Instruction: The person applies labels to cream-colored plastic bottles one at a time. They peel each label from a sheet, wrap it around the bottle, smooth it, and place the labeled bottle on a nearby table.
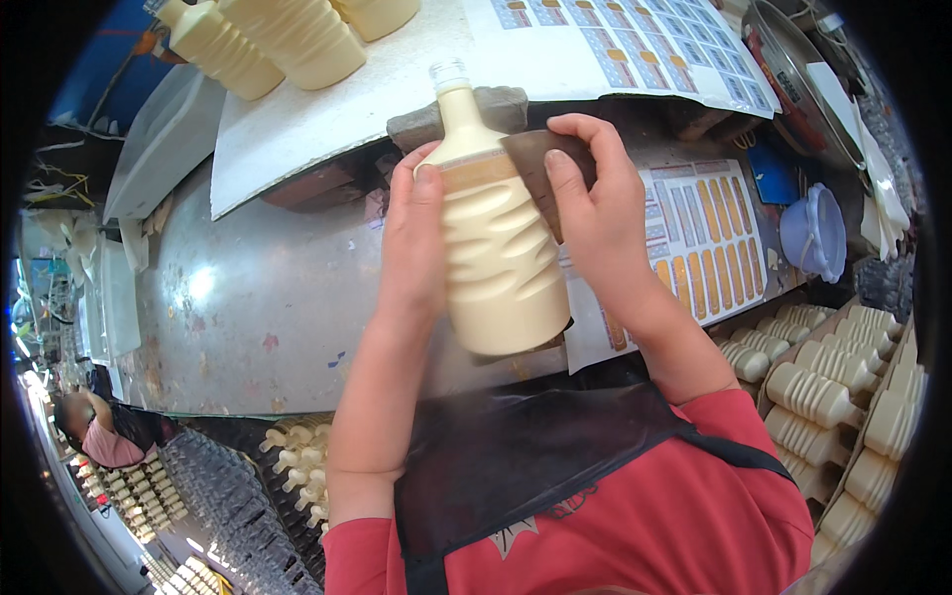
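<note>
Before me a cream-coloured ribbed bottle (506, 290) with a clear screw-thread neck leans back, its neck by a grey cloth-like block (416, 126). My left hand (413, 230) grips its left side, thumb on the front near the shoulder. A tan and orange band (476, 172), apparently a label strip, runs across the bottle below the shoulder. Between thumb and fingers, my right hand (606, 201) holds a dark brown flat flexible piece (532, 167). Its edge lies against or very near the bottle's right shoulder; exact contact cannot be told.
Printed label sheets (706, 230) lie right of the bottle, more (632, 44) on the white raised board (297, 134). Similar bottles (294, 37) stand there. A lilac bucket (811, 230) is at right, above rows of bottles (811, 394). Another person (115, 439) is far left.
</note>
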